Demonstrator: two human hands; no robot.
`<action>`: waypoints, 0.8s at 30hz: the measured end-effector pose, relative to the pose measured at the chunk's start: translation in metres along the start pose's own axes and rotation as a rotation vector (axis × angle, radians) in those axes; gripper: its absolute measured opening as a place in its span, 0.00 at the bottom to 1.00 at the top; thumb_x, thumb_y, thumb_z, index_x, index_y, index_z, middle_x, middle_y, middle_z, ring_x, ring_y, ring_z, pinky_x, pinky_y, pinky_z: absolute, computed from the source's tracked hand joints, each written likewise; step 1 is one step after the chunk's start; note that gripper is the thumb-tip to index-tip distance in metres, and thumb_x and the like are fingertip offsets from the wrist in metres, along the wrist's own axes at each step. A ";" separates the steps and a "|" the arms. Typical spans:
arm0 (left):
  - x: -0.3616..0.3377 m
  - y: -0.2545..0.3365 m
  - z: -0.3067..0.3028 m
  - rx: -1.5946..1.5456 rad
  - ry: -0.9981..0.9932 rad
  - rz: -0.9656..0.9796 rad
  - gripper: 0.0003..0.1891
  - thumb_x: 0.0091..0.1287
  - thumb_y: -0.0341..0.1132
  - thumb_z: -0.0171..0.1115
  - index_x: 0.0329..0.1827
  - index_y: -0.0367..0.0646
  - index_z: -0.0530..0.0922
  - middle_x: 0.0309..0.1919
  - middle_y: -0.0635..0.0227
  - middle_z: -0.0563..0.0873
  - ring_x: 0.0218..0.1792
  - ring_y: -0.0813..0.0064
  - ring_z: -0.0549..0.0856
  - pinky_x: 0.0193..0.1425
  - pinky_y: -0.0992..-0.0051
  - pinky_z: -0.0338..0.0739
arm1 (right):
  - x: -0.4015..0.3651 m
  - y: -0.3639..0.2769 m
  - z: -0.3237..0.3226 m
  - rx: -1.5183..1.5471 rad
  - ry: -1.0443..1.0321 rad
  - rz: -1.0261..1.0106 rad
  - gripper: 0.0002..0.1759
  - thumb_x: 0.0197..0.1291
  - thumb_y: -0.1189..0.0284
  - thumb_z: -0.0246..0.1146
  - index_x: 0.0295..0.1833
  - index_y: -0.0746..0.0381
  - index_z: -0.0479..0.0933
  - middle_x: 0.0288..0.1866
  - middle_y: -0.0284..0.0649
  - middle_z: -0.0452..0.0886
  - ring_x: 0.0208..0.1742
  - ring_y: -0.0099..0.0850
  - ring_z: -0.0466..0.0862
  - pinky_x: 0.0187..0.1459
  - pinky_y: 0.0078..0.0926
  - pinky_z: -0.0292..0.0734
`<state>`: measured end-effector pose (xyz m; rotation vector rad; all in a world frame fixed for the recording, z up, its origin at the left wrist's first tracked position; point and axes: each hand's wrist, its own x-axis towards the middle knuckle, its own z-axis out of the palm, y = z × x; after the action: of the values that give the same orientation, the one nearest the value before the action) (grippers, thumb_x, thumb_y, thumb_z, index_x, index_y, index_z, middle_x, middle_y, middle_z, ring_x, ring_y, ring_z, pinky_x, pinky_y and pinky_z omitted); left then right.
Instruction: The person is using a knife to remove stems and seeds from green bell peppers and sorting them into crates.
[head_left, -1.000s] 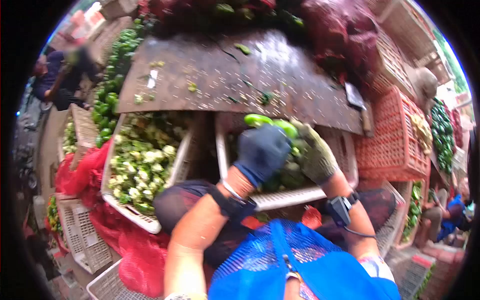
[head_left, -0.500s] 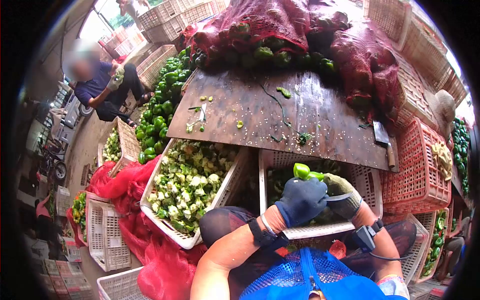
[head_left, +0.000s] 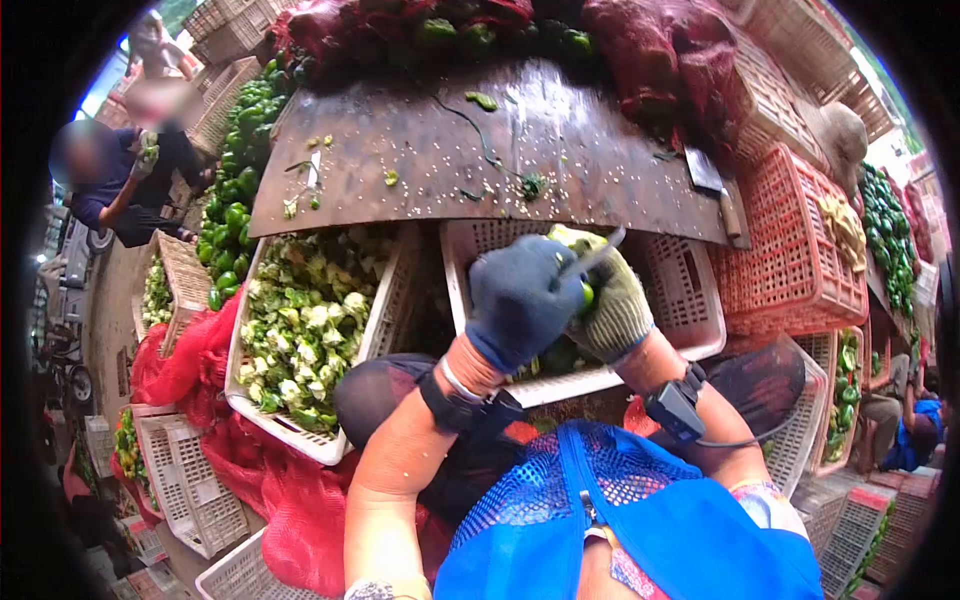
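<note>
My left hand, in a dark blue glove, is closed on a small knife. The knife's blade points up and to the right, across my other hand. My right hand, in a pale knitted glove, is wrapped round a green pepper, mostly hidden by the fingers. Both hands are close together over a white crate with dark green contents partly hidden. Left of them, another white crate holds pale green and white pepper pieces.
A wooden board with seeds and scraps lies ahead, a cleaver at its right. Green peppers are heaped to the left. Red mesh and a red crate flank me. Another person sits at upper left.
The view has shifted, with the board and crates now higher and farther left. My hands have changed pose, and the pepper that stuck out above them is now mostly covered by my right hand.
</note>
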<state>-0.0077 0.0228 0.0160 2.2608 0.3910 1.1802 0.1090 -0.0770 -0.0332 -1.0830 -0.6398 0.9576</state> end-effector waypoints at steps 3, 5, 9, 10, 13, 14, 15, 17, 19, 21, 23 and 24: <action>0.006 -0.003 -0.011 -0.035 0.040 -0.005 0.03 0.57 0.27 0.72 0.31 0.39 0.85 0.27 0.57 0.86 0.27 0.59 0.88 0.34 0.66 0.82 | -0.001 -0.011 0.023 0.313 0.065 0.123 0.21 0.71 0.62 0.60 0.66 0.57 0.74 0.54 0.39 0.84 0.49 0.32 0.86 0.42 0.27 0.85; 0.005 -0.003 -0.011 -0.090 0.100 -0.019 0.03 0.57 0.26 0.71 0.33 0.38 0.86 0.28 0.57 0.87 0.27 0.63 0.88 0.35 0.68 0.82 | 0.000 -0.022 0.026 0.613 0.020 0.270 0.21 0.72 0.61 0.59 0.66 0.57 0.74 0.51 0.39 0.85 0.41 0.34 0.87 0.30 0.27 0.84; 0.011 0.002 -0.023 -0.344 0.201 -0.455 0.03 0.61 0.25 0.65 0.33 0.37 0.85 0.24 0.65 0.87 0.25 0.72 0.87 0.30 0.69 0.81 | -0.007 -0.021 0.030 0.974 -0.062 0.468 0.21 0.71 0.62 0.60 0.65 0.57 0.74 0.50 0.43 0.85 0.35 0.38 0.87 0.21 0.26 0.82; 0.013 0.010 -0.030 -0.508 0.179 -0.661 0.05 0.64 0.25 0.62 0.34 0.34 0.85 0.23 0.69 0.85 0.20 0.80 0.83 0.24 0.75 0.77 | -0.008 -0.023 0.033 0.982 0.027 0.453 0.21 0.69 0.62 0.61 0.64 0.58 0.74 0.51 0.47 0.85 0.38 0.40 0.88 0.24 0.28 0.84; 0.009 0.004 -0.043 -0.606 0.182 -0.713 0.08 0.64 0.24 0.58 0.37 0.34 0.86 0.30 0.66 0.88 0.28 0.80 0.86 0.31 0.77 0.80 | -0.007 -0.046 0.048 0.879 0.133 0.413 0.23 0.68 0.60 0.62 0.65 0.57 0.74 0.52 0.49 0.85 0.40 0.43 0.88 0.30 0.32 0.87; 0.011 0.007 -0.054 -0.618 0.193 -0.684 0.08 0.65 0.26 0.58 0.38 0.34 0.85 0.30 0.66 0.88 0.25 0.80 0.84 0.27 0.77 0.79 | -0.004 -0.029 0.014 0.898 -0.140 0.406 0.24 0.68 0.59 0.63 0.66 0.56 0.73 0.53 0.51 0.84 0.41 0.45 0.88 0.37 0.37 0.88; 0.009 -0.002 -0.063 -0.615 0.250 -0.698 0.08 0.67 0.28 0.58 0.38 0.34 0.85 0.29 0.67 0.88 0.23 0.79 0.84 0.26 0.77 0.79 | -0.004 -0.035 0.002 0.793 -0.106 0.385 0.24 0.68 0.59 0.62 0.65 0.56 0.73 0.52 0.51 0.84 0.40 0.46 0.87 0.39 0.39 0.88; 0.010 -0.021 -0.100 -0.413 0.302 -0.714 0.08 0.67 0.28 0.59 0.38 0.33 0.85 0.28 0.66 0.87 0.22 0.79 0.83 0.25 0.77 0.79 | 0.000 -0.060 -0.020 0.438 -0.168 0.337 0.28 0.65 0.60 0.65 0.68 0.56 0.74 0.54 0.52 0.84 0.41 0.42 0.88 0.40 0.36 0.88; 0.008 -0.040 -0.150 -0.197 0.238 -0.726 0.09 0.68 0.30 0.60 0.42 0.35 0.86 0.30 0.67 0.86 0.21 0.79 0.83 0.24 0.76 0.79 | 0.017 -0.065 -0.040 -0.562 0.017 0.377 0.34 0.59 0.62 0.70 0.72 0.58 0.75 0.57 0.53 0.85 0.46 0.41 0.89 0.47 0.37 0.87; -0.002 -0.081 -0.201 0.171 0.295 -0.671 0.12 0.71 0.31 0.60 0.51 0.37 0.85 0.36 0.68 0.86 0.21 0.77 0.83 0.23 0.75 0.79 | 0.034 -0.059 -0.077 -1.537 -0.052 0.065 0.41 0.54 0.62 0.74 0.74 0.61 0.73 0.58 0.52 0.86 0.52 0.39 0.89 0.54 0.34 0.84; 0.003 -0.085 -0.235 -0.115 0.720 -0.701 0.18 0.74 0.29 0.59 0.65 0.39 0.80 0.39 0.69 0.87 0.22 0.78 0.82 0.26 0.77 0.78 | 0.064 -0.052 -0.094 -1.316 0.096 -0.054 0.40 0.53 0.61 0.75 0.72 0.62 0.75 0.55 0.51 0.87 0.56 0.41 0.88 0.59 0.34 0.81; 0.015 -0.063 -0.232 -0.159 0.755 -0.729 0.21 0.76 0.32 0.58 0.71 0.39 0.76 0.42 0.67 0.86 0.24 0.76 0.83 0.27 0.77 0.80 | 0.081 -0.059 -0.083 -1.208 0.112 -0.021 0.39 0.53 0.61 0.75 0.71 0.62 0.76 0.55 0.51 0.88 0.56 0.41 0.88 0.59 0.33 0.81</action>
<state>-0.1895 0.1587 0.0948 1.2534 1.2244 1.5072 0.2340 -0.0509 -0.0097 -2.1517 -1.1782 0.4141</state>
